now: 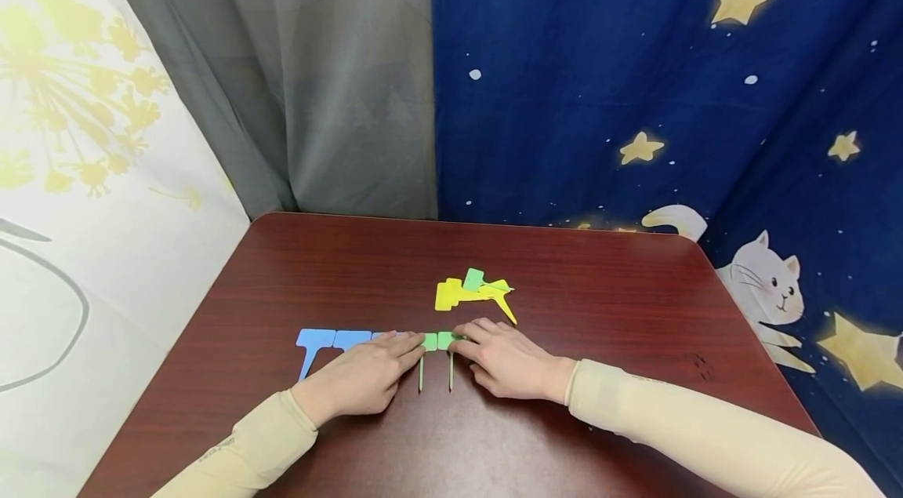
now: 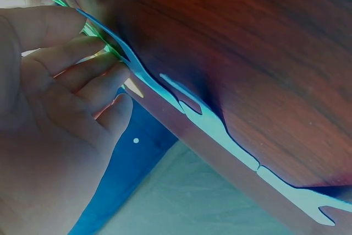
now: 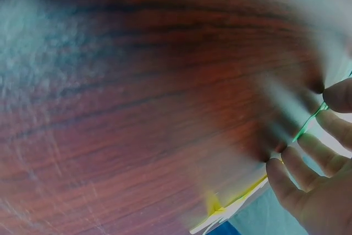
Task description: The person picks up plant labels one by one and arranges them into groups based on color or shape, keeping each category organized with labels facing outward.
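A row of flat T-shaped plant labels lies across the table, with blue labels [image 1: 316,338] on the left and green labels [image 1: 445,340] continuing to the right. My left hand [image 1: 363,372] rests over the middle of the row, covering some labels, its extended fingertips touching a green one. From the right, my right hand [image 1: 508,361] touches the green end with its fingertips, fingers spread and slightly bent. In the left wrist view the blue labels [image 2: 220,136] run edge to edge beside the fingers. A green edge [image 3: 305,125] shows by the right fingertips in the right wrist view.
Behind the row, a loose pile of yellow labels [image 1: 446,296] has a green label [image 1: 473,280] on top. The dark red-brown wooden table [image 1: 339,263] has rounded far corners. Grey and blue curtains [image 1: 564,90] hang right behind it.
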Action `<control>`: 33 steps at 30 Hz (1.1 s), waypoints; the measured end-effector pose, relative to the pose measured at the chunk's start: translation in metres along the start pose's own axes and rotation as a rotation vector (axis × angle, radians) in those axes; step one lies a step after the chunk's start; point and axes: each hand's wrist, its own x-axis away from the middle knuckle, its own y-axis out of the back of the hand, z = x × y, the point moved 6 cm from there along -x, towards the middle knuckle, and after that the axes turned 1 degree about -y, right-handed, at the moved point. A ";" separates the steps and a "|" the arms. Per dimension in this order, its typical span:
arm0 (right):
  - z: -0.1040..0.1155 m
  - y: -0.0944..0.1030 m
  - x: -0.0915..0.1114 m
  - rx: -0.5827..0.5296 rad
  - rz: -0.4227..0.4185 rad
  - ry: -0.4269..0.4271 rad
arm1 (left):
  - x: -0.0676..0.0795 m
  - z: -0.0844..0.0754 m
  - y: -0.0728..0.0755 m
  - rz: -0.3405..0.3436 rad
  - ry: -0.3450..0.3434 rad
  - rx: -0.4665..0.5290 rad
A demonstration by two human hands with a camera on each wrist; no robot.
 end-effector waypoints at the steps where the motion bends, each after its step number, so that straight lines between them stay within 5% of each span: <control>1: 0.000 0.000 0.000 -0.003 0.000 0.001 | 0.000 0.000 0.000 -0.001 -0.003 -0.001; 9: -0.012 0.012 -0.005 -0.083 -0.086 -0.017 | 0.000 0.000 0.006 -0.054 -0.032 -0.030; 17: -0.065 0.030 -0.030 -0.122 -0.082 -0.221 | -0.005 -0.005 0.010 -0.095 -0.042 -0.029; 24: -0.117 0.037 -0.048 -0.160 -0.046 -0.395 | -0.013 -0.011 0.004 -0.021 -0.018 0.037; 33: -0.146 0.010 -0.057 -0.164 0.050 -0.528 | -0.021 -0.016 -0.004 0.058 0.006 0.119</control>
